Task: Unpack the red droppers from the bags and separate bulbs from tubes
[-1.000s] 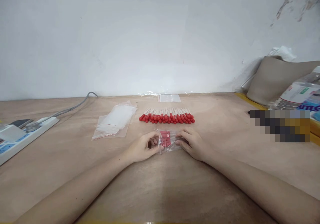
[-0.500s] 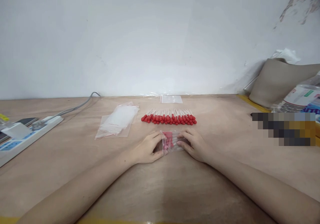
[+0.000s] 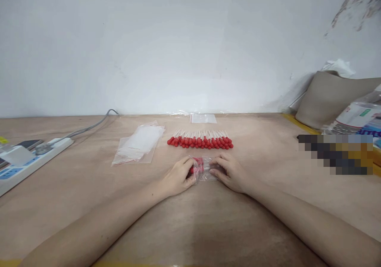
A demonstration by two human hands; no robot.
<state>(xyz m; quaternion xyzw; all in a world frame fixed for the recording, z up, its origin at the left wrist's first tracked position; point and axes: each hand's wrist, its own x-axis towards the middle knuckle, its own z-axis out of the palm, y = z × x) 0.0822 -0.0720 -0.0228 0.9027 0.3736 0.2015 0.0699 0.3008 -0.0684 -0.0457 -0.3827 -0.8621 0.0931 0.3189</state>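
Note:
A small clear plastic bag (image 3: pixel 205 175) lies on the table in front of me, between my two hands. In it is a bundle of red-tipped sticks (image 3: pixel 199 165), the red ends towards the left. My left hand (image 3: pixel 181 175) is curled around the bag's left end and the red tips, partly hiding them. At the other end, my right hand (image 3: pixel 228 173) pinches the bag between thumb and fingers. Just beyond lies a wide row of red-tipped white sticks (image 3: pixel 201 142), red ends facing me.
Flat clear bags (image 3: pixel 138 142) are piled at left, and another flat bag (image 3: pixel 203 118) lies by the wall. A power strip (image 3: pixel 35 164) with a grey cable stands far left. On the right are a plastic bottle (image 3: pixel 351 118), a grey-brown container (image 3: pixel 327 98) and a blurred-out item (image 3: pixel 339 153).
The red tips in the bag have shifted slightly left, further into my left hand. My right hand keeps nearly the same place. The camera view has moved a little.

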